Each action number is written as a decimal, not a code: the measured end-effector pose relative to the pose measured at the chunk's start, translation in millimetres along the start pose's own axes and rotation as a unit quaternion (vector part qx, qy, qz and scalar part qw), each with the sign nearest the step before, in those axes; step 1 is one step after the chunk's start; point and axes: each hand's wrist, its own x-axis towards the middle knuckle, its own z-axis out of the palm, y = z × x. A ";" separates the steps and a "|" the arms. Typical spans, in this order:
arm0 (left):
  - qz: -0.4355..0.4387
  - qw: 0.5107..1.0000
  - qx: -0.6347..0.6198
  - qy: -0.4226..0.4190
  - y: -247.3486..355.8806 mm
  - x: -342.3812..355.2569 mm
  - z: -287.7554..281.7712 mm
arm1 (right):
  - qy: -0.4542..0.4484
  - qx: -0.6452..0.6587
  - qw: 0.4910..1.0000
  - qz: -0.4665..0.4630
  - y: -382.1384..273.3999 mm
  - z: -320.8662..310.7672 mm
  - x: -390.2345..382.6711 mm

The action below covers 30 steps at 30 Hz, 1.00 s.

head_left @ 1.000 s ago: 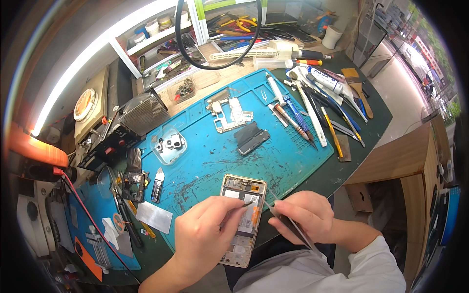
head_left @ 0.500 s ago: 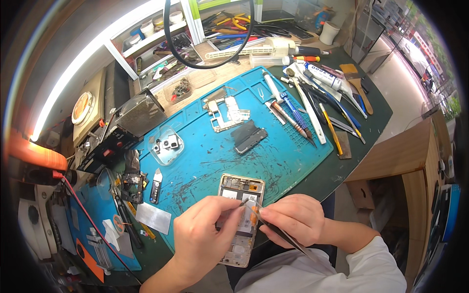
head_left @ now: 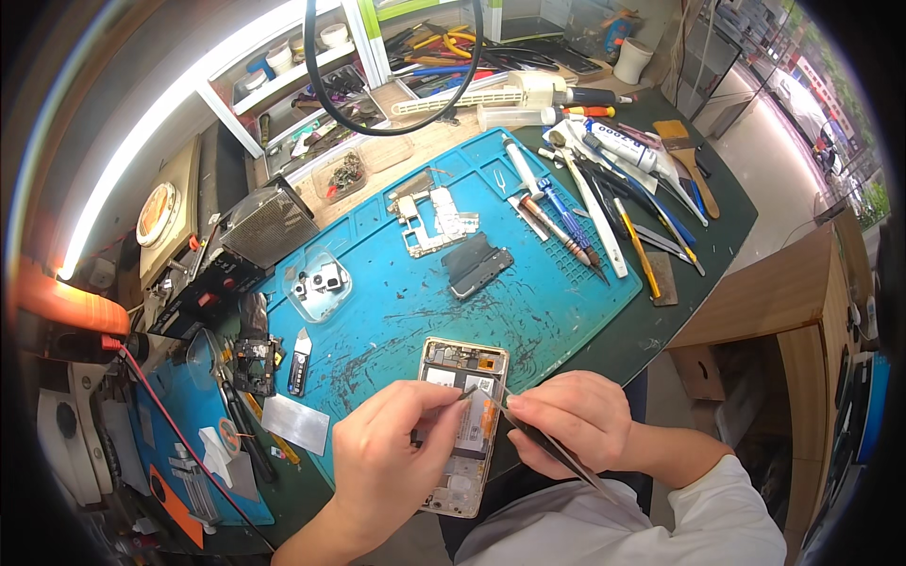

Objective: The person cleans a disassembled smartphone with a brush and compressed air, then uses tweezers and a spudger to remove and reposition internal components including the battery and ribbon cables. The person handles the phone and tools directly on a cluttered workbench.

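An opened phone (head_left: 462,495) with its battery and inner parts bare lies at the near edge of the blue mat. Above its middle, my left hand (head_left: 385,453) pinches a tiny dark part (head_left: 470,391) between thumb and forefinger; its exact kind is too small to tell. My right hand (head_left: 578,424) grips a pair of tweezers (head_left: 559,457), whose tips point up and left over the phone's right side, just apart from the tiny part. Part of the phone's left side is hidden by my left hand.
On the blue mat (head_left: 377,344) lie a metal phone board shield (head_left: 434,222), a black phone part (head_left: 478,268), a clear dish of small camera parts (head_left: 319,283) and a utility blade (head_left: 299,363). Screwdrivers (head_left: 576,226) and brushes crowd the right. A black ring (head_left: 314,75) hangs above the back.
The tweezer tips have drawn slightly right, away from the tiny part in my left hand. My left hand keeps its pinch almost unmoved, and the whole view has shifted a little.
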 end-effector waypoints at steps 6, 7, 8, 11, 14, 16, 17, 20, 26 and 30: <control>0.000 1.000 0.004 -0.001 0.1 0.1 0.0 | -0.004 0.000 1.000 -0.016 -0.2 1.9 1.6; 0.000 1.000 0.005 -0.002 0.4 0.3 -0.3 | -0.004 -0.006 1.000 -0.019 -0.1 2.6 2.0; -0.001 1.000 0.004 -0.002 0.3 0.2 -0.3 | -0.005 -0.012 1.000 -0.021 -0.1 3.0 2.2; -0.003 1.000 0.002 -0.002 0.0 -0.1 -0.4 | 0.000 -0.015 1.000 -0.003 0.5 1.2 1.1; -0.004 1.000 0.003 -0.001 -0.1 -0.2 -0.2 | 0.012 0.002 1.000 -0.001 0.4 1.9 0.5; -0.004 1.000 0.004 -0.001 0.3 0.0 -0.2 | 0.000 -0.001 1.000 -0.016 0.4 2.2 2.9; -0.003 1.000 0.003 -0.001 0.3 0.1 -0.3 | -0.007 -0.003 1.000 -0.023 0.3 2.0 3.9; -0.003 1.000 0.000 -0.001 -0.5 0.2 0.0 | 0.023 -0.011 1.000 0.001 1.0 3.3 2.0; -0.004 1.000 -0.001 -0.004 -0.7 0.1 0.0 | 0.040 -0.007 0.999 0.033 -1.6 5.0 1.2; -0.008 1.000 0.002 -0.007 -0.8 -0.6 -0.7 | 0.005 -0.019 0.999 0.041 -0.3 3.1 4.2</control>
